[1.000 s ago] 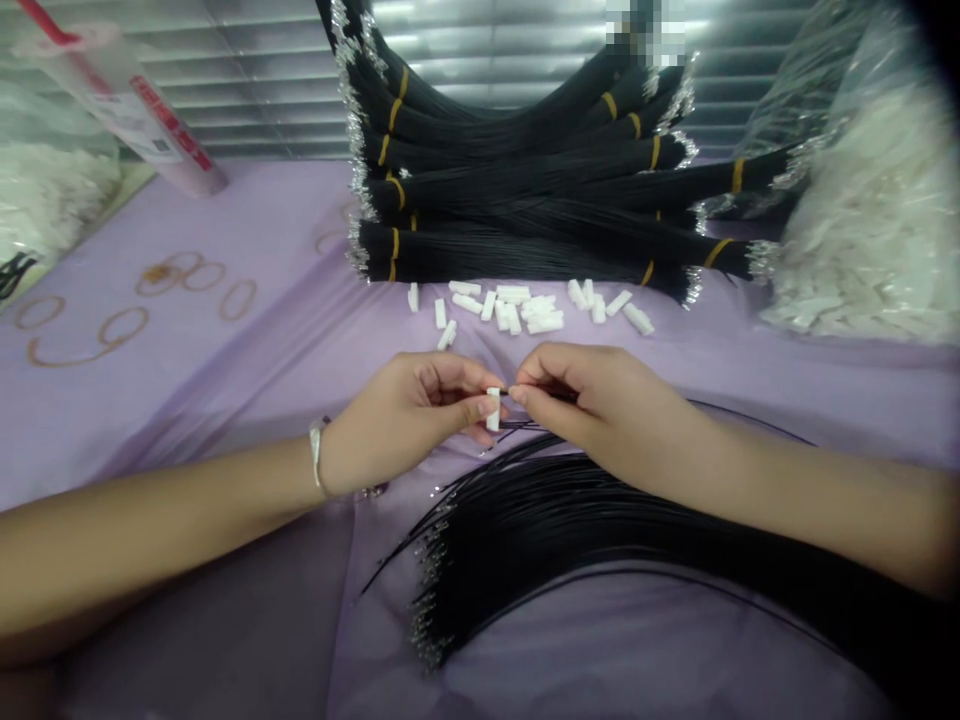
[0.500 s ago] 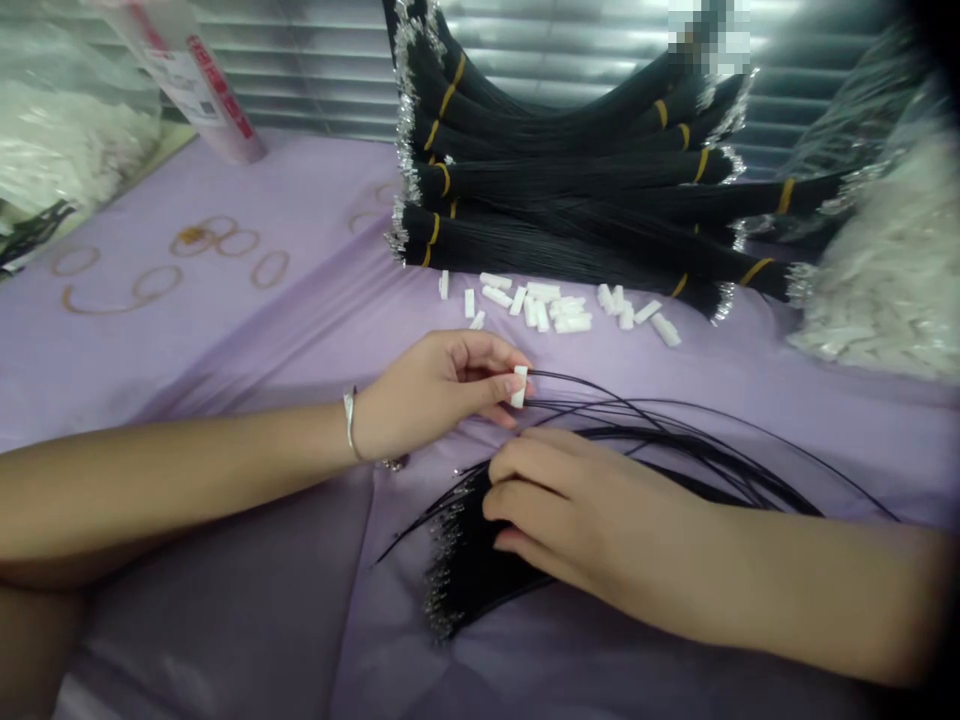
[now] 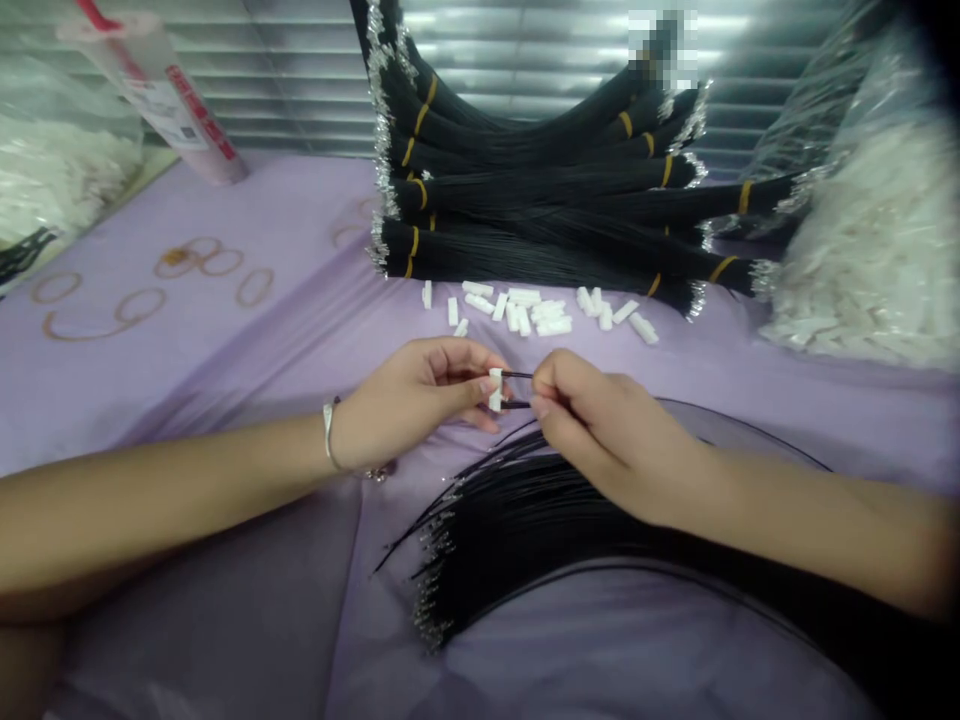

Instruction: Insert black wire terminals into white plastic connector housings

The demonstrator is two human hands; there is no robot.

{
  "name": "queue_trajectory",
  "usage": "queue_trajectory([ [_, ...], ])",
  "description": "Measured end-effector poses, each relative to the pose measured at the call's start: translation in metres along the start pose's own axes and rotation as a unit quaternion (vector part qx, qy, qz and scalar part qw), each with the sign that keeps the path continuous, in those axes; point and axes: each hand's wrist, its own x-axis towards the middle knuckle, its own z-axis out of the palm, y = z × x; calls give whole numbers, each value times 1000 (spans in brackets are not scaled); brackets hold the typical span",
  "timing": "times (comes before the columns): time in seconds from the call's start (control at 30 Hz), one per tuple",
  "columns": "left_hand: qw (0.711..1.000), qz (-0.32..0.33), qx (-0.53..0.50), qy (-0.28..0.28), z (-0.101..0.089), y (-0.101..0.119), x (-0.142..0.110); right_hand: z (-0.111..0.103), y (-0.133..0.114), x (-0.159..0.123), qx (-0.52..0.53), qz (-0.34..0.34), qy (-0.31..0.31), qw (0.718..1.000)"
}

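Between thumb and fingers, my left hand [image 3: 427, 388] pinches a small white connector housing [image 3: 495, 390]. Two sets of thin black wires [image 3: 517, 405] run out of its right side, one near each end. My right hand [image 3: 592, 420] is closed on these wires just right of the housing, thumb against the curled forefinger. Below my hands lies a thick bundle of loose black wires [image 3: 510, 530] with silvery metal terminals at the left ends. Several more white housings [image 3: 540, 312] are scattered beyond my hands.
Black wire bundles tied with yellow bands [image 3: 540, 200] are stacked at the back against blinds [image 3: 300, 80]. A clear bag of white parts [image 3: 870, 260] stands right, another bag [image 3: 60, 180] left. Near it are a cup [image 3: 180, 110] and rubber bands [image 3: 199, 257] on the purple cloth [image 3: 285, 380].
My right hand has moved up from the loose wire bundle to the wires at the housing and closed on them. My left hand keeps its pinch on the housing. The view has shifted slightly.
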Motion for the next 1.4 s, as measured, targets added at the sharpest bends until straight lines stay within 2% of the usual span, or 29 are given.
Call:
queue_trajectory([
  [0.13, 1000, 11, -25, -10, -2, -1, 1, -2, 8, 8, -53, 40, 9, 998],
  [0.33, 1000, -1, -28, -5, -4, -3, 1, -3, 11, 10, -59, 45, -14, 997],
  [0.8, 999, 10, 51, -5, -1, 0, -1, 1, 11, 13, -61, 58, -22, 996],
  [0.9, 998, 45, 33, 0, 0, -1, -1, 0, 12, 14, -24, 63, -15, 998],
  [1.1, 991, 123, 33, -38, -1, -5, -3, -7, 13, 17, 72, 80, 0, 994],
  [1.2, 986, 147, 79, -26, 0, -4, -7, -12, 13, 16, 68, 66, -24, 995],
  [1.27, 979, 157, 128, -5, 0, -2, -8, -16, 10, 13, 17, 31, -22, 999],
  [1.33, 970, 175, 169, 25, -1, 0, -7, -19, 6, 9, -72, -29, 26, 997],
  [1.4, 960, 192, 193, 61, -4, 1, -3, -19, 1, 4, -152, -93, 89, 980],
])
